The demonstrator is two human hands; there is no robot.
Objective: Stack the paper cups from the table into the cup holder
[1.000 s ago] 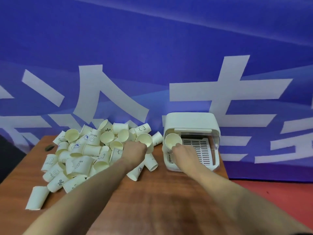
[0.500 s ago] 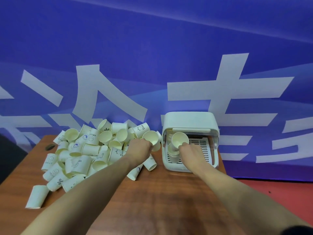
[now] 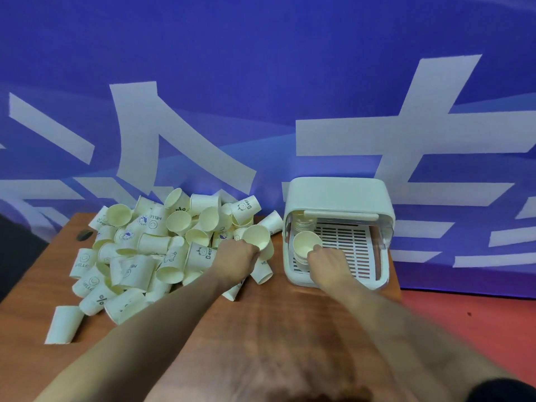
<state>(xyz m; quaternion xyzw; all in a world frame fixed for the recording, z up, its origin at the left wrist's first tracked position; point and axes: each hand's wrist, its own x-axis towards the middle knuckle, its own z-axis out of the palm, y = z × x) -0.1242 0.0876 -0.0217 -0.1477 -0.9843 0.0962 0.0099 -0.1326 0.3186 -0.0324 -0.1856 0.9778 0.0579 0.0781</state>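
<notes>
Blue banner backdrop behind a wooden table. Loose paper cups lie heaped at centre left, within easy reach. The cup holder, a white box with a slatted tray, sits at centre right, its open front facing the person for loading. The right hand pinches a cup by its rim, apparently seating it on a short stack at the tray's left. The left hand grips another cup above the heap, probably staged next.
</notes>
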